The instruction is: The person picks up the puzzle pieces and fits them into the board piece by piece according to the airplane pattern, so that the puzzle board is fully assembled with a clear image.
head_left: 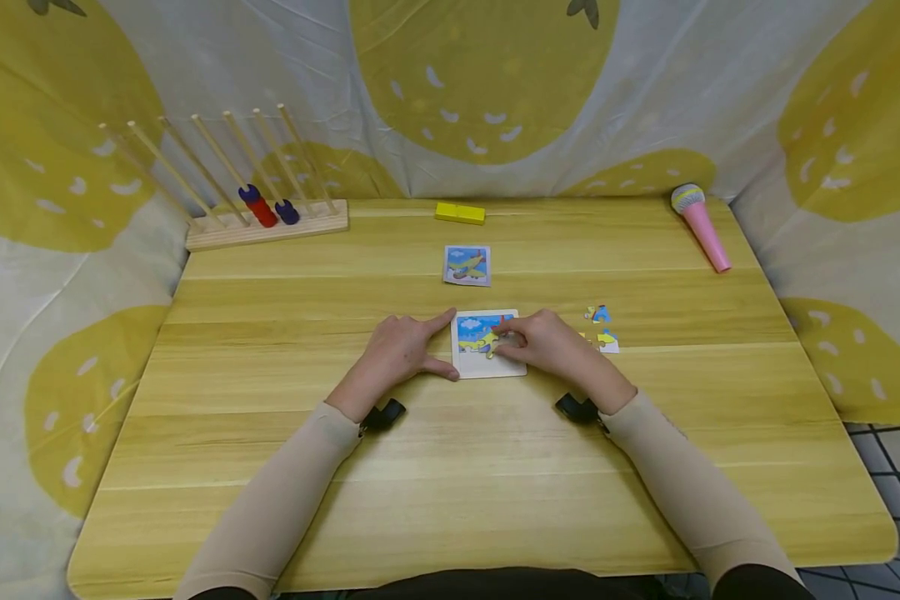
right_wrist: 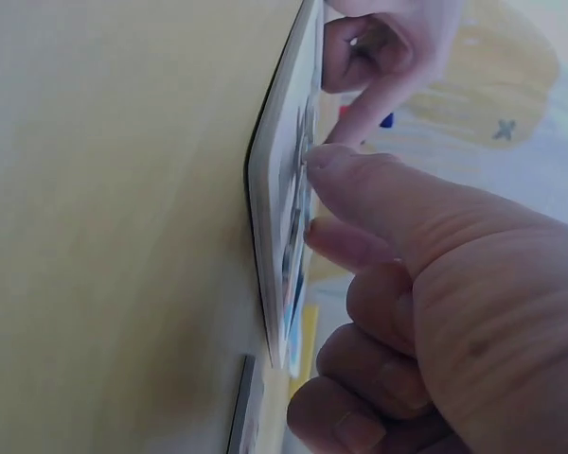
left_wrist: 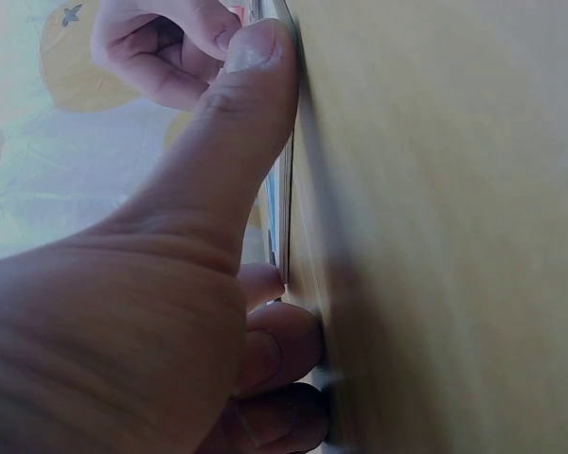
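A small jigsaw board (head_left: 491, 368) with a pale frame lies mid-table, its upper part filled with blue and yellow picture pieces. My left hand (head_left: 397, 350) braces its left edge, index finger at the far corner and thumb (left_wrist: 256, 57) along the near one. Over the board's right half, my right hand (head_left: 547, 342) pinches a jigsaw piece (head_left: 489, 342) between thumb and index finger, right at the board's surface. Those fingers hide much of the piece. Several loose jigsaw pieces (head_left: 608, 341) lie just right of the right hand.
Beyond the board lies a picture card (head_left: 467, 265) showing a yellow airplane. Yellow blocks (head_left: 460, 213) sit at the table's back edge. A wooden peg stand (head_left: 270, 233) with red and blue beads is at back left, a pink microphone (head_left: 707, 236) at back right.
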The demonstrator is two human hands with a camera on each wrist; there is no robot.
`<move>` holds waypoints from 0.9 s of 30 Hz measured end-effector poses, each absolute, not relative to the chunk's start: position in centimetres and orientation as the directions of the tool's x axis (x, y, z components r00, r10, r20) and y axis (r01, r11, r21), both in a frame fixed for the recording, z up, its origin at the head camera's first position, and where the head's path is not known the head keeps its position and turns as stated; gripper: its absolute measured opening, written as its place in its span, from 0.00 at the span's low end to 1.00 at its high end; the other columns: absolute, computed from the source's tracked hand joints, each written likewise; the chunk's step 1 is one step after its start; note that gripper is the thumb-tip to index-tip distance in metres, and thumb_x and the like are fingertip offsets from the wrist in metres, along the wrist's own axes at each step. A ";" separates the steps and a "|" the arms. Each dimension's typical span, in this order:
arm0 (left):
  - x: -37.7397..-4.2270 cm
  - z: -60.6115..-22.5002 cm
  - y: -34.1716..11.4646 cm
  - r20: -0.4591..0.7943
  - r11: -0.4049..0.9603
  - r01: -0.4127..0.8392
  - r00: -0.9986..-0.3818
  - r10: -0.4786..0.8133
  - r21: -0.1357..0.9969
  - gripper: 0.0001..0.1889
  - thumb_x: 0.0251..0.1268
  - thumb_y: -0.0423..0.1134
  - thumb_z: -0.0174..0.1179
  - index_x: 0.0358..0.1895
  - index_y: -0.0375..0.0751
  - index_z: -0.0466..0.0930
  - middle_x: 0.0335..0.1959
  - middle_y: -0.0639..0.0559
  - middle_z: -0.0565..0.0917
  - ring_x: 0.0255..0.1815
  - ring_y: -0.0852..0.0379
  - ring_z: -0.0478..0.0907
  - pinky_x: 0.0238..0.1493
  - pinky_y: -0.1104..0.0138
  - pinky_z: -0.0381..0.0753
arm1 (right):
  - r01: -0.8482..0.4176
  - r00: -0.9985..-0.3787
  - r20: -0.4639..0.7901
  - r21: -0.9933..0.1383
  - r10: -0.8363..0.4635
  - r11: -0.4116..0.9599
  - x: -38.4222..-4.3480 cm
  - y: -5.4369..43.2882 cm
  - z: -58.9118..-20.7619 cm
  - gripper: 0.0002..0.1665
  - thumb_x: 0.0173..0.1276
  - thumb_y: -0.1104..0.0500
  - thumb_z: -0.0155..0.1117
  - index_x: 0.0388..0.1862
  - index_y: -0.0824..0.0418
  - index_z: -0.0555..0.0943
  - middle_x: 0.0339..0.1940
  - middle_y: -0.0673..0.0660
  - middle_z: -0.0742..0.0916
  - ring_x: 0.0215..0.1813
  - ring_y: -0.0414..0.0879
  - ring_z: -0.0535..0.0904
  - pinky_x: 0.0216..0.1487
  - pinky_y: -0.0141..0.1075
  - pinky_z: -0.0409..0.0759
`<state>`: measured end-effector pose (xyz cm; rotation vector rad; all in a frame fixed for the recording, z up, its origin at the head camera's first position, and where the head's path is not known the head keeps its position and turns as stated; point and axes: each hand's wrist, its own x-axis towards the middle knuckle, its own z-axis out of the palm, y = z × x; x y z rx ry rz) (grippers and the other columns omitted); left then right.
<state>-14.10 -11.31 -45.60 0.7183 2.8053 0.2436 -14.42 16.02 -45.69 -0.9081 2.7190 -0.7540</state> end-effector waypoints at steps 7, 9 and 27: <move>-14.1 -45.5 -11.3 -0.180 0.862 0.453 -0.851 0.494 0.225 0.58 0.47 0.77 0.71 0.83 0.56 0.66 0.15 0.52 0.75 0.20 0.55 0.64 0.28 0.64 0.62 | -0.532 -0.789 0.009 -0.511 -0.615 0.675 -14.5 16.0 -45.8 0.21 0.71 0.52 0.75 0.58 0.62 0.90 0.12 0.44 0.73 0.18 0.35 0.60 0.25 0.30 0.60; -14.1 -45.5 -11.3 -0.180 0.862 0.453 -0.850 0.494 0.228 0.58 0.47 0.77 0.71 0.83 0.56 0.66 0.15 0.52 0.75 0.20 0.55 0.64 0.28 0.64 0.61 | -0.532 -0.791 0.015 -0.511 -0.612 0.675 -14.5 15.9 -45.9 0.22 0.71 0.51 0.76 0.58 0.61 0.90 0.12 0.44 0.72 0.18 0.35 0.60 0.25 0.30 0.59; -14.0 -45.5 -11.3 -0.178 0.863 0.450 -0.852 0.492 0.232 0.58 0.47 0.77 0.71 0.83 0.57 0.65 0.14 0.52 0.74 0.19 0.56 0.61 0.27 0.63 0.60 | -0.502 -0.810 -0.029 -0.484 -0.586 0.717 -14.2 14.3 -45.9 0.20 0.71 0.50 0.76 0.56 0.59 0.90 0.14 0.46 0.76 0.20 0.37 0.65 0.25 0.30 0.62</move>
